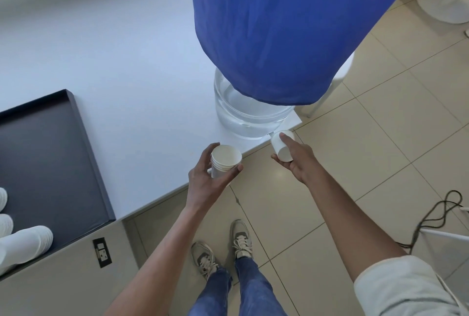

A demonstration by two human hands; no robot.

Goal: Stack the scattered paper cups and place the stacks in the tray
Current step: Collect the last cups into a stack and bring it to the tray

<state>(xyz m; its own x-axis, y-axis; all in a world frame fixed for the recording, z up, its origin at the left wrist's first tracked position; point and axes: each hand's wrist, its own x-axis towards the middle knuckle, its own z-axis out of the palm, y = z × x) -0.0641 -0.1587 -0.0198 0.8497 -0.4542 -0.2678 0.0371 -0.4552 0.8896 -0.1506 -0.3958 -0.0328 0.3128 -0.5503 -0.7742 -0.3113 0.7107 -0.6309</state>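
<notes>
done: long cup stacks point(28, 241) lie inside the tray point(45, 158) | now: right of the tray, left grip point(205, 178) holds a small stack point(225, 157) over the table point(139, 74) edge | farther right of the tray, right grip point(299, 161) holds one cup point(278, 147) | left, I think: join them, carry to tray

White countertop point(127, 62), beige tile floor point(380, 138). Water jug point(243, 112) under blue cloth point(279, 24) at counter corner. Socket point(102, 252) on counter side panel. Black cable point(436, 216) on floor right, white stand base point(441, 1) beyond.
</notes>
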